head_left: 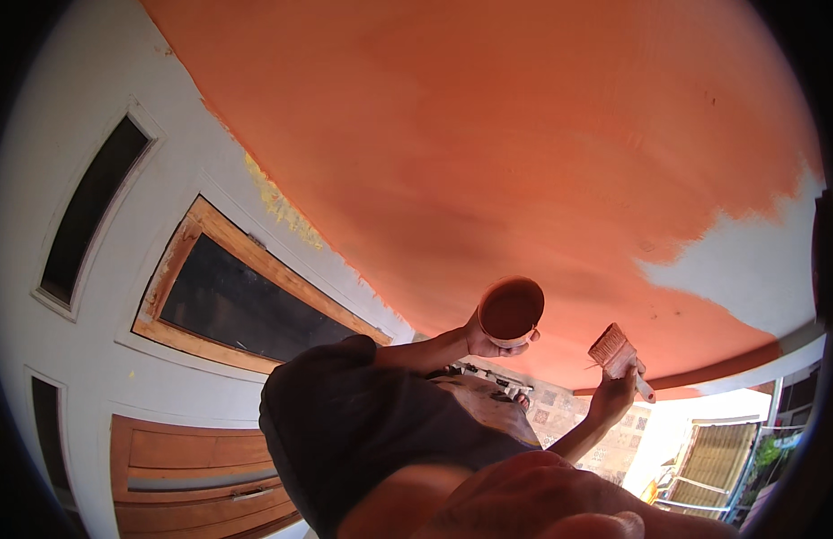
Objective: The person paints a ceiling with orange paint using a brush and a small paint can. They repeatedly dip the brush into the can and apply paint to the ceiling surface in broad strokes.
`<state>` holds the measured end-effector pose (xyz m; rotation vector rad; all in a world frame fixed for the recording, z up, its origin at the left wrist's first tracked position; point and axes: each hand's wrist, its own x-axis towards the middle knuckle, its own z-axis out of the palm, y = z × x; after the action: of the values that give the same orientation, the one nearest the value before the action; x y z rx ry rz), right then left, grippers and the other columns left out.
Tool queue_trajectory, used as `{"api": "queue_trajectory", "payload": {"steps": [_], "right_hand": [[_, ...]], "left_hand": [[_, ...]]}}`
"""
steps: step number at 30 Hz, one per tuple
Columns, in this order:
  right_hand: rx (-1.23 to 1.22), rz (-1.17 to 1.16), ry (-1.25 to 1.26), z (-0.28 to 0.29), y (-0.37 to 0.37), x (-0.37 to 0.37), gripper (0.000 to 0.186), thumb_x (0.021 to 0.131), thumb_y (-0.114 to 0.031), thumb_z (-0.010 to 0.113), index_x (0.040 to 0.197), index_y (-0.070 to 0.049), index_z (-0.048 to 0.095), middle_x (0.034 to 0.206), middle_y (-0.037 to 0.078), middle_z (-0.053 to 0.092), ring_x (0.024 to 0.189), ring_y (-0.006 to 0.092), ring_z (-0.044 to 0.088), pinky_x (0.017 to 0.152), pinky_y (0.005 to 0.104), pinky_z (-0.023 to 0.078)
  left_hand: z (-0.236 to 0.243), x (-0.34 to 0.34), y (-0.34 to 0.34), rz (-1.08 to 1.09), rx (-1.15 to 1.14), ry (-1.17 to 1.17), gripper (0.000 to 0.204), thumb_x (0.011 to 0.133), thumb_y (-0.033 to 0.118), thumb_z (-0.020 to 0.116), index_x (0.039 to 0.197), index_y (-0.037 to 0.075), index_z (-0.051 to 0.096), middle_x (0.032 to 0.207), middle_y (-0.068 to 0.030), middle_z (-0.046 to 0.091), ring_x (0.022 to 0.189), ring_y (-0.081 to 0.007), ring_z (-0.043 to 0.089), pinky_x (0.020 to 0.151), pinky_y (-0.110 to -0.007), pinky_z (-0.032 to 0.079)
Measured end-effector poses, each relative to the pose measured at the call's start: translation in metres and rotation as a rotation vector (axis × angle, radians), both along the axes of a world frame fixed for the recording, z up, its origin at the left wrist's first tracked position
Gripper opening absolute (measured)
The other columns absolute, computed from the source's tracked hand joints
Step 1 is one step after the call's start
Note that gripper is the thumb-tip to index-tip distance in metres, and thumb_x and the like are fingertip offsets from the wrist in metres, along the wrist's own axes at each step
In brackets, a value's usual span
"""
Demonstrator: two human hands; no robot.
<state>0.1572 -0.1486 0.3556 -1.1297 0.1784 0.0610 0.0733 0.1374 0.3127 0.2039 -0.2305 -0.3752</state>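
Note:
A round paint pot (513, 308), its inside coated reddish-brown, is gripped from beneath by my left hand (485, 340); its rim faces me. How much paint it contains I cannot make out. My right hand (616, 390) is closed round the handle of a wide paintbrush (612, 347), with the bristles stained orange and pointing up and left. The brush is apart from the pot, to its right. Above both hands spreads a large surface painted orange (488, 135), with a pale unpainted patch (749, 256) at the right.
On the left is a white wall (84, 359) with a wood-framed window (246, 296), a narrow dark window (95, 211) and a wooden door (196, 472). Yellowish paint marks (282, 208) edge the orange. Patterned tiles (605, 440) and a slatted blind (711, 463) lie lower right.

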Motion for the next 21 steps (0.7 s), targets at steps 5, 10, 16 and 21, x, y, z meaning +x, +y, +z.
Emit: {"api": "queue_trajectory", "payload": {"steps": [5,10,16,21], "right_hand": [[0.209,0.172,-0.058,0.000,0.024,-0.009,0.024,0.106,-0.023,0.056,0.122,-0.005,0.058,0.124,0.011,0.062,0.122,0.0251,0.059,0.105,0.0439,0.050],[0.127,0.211,-0.080,-0.001,0.041,-0.010,0.035,0.104,-0.027,0.060,0.127,-0.002,0.053,0.126,0.014,0.054,0.121,0.0285,0.056,0.104,0.0455,0.049],[0.216,0.328,-0.138,0.009,0.053,-0.012,0.022,0.106,-0.022,0.057,0.121,-0.006,0.059,0.121,0.009,0.065,0.119,0.0221,0.061,0.101,0.0421,0.051],[0.154,0.353,-0.126,0.020,0.062,-0.018,0.030,0.103,-0.027,0.062,0.122,-0.004,0.056,0.116,0.009,0.059,0.109,0.0224,0.059,0.092,0.0399,0.049]], "left_hand": [[-0.004,-0.005,0.017,0.009,-0.028,-0.048,0.075,0.098,0.073,0.038,0.138,0.012,0.056,0.119,-0.0219,0.066,0.073,-0.0307,0.059,0.057,-0.038,0.046],[-0.015,-0.018,0.026,0.033,-0.109,-0.009,0.080,0.095,0.077,0.041,0.144,0.014,0.052,0.127,-0.0197,0.065,0.077,-0.0330,0.061,0.057,-0.038,0.045],[-0.012,-0.040,0.036,0.124,-0.055,-0.068,0.084,0.093,0.079,0.044,0.150,0.016,0.046,0.135,-0.0218,0.059,0.083,-0.0333,0.063,0.059,-0.037,0.049],[-0.003,-0.058,0.038,0.230,-0.033,0.027,0.081,0.097,0.073,0.041,0.151,0.013,0.044,0.137,-0.0264,0.059,0.083,-0.0318,0.064,0.063,-0.037,0.051]]}}
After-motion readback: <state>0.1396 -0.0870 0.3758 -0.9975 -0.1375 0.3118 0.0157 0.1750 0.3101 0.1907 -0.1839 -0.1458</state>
